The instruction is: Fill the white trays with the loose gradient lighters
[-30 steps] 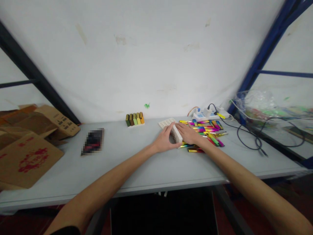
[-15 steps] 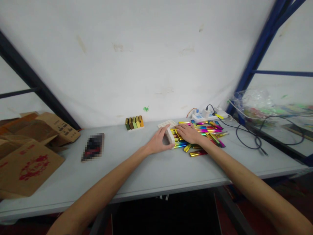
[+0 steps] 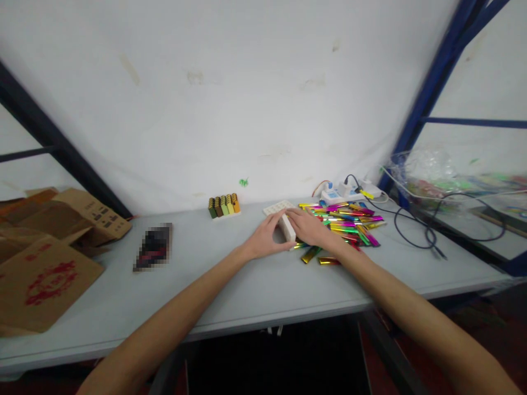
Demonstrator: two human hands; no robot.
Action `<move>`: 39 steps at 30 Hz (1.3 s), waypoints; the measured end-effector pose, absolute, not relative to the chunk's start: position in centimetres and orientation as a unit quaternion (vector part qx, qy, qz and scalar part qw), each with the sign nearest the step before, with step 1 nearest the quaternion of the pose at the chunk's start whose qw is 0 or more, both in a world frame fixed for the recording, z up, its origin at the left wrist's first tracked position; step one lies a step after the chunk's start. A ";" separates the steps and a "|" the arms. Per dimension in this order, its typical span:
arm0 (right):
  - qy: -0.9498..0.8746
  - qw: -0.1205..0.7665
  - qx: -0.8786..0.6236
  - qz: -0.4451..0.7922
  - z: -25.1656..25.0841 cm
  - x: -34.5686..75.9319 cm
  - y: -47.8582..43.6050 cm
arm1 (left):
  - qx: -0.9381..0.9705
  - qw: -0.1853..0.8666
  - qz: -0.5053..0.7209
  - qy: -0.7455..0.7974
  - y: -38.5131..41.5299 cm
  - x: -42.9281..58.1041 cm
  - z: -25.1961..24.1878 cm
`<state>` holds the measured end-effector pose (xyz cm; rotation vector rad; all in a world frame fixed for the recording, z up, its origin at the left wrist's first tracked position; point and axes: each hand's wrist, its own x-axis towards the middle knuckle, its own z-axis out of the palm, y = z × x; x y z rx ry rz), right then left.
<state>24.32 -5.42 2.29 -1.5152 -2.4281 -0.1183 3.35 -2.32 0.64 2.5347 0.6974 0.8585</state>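
Note:
My left hand grips a small white tray tipped on its edge, thumb at its near end and fingers at its far end. My right hand lies over the tray's right side, palm down, and its fingers touch or nearly touch the tray. Whatever is under that palm is mostly hidden. A spread of shiny, slim, metallic-coloured pieces lies beside and beyond my right hand. Their exact kind is too small to tell. Behind the upright tray, a flat white tray with holes rests on the table.
A white holder with rows of green, brown, yellow and orange pieces stands near the wall. A power strip and black cable lie right. Cardboard boxes and a blurred-out dark item occupy the left.
My right hand has moved slightly left, closer against the white tray, covering the shiny pieces seen there before. Some pieces near it have shifted. My left hand keeps its hold.

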 end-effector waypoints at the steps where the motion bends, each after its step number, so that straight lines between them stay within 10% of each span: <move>1: -0.839 0.132 -0.527 -0.037 2.2 23.7 -5.8 | 0.898 0.190 0.306 0.252 -2.4 3.5 0.5; 22: -0.824 0.078 -0.562 -0.012 1.5 23.9 -5.8 | 0.893 0.218 0.294 0.263 -3.2 -1.5 1.4; 39: -0.819 0.083 -0.567 0.012 2.1 23.7 -6.0 | 0.892 -0.018 0.179 0.414 -4.7 -13.1 -0.5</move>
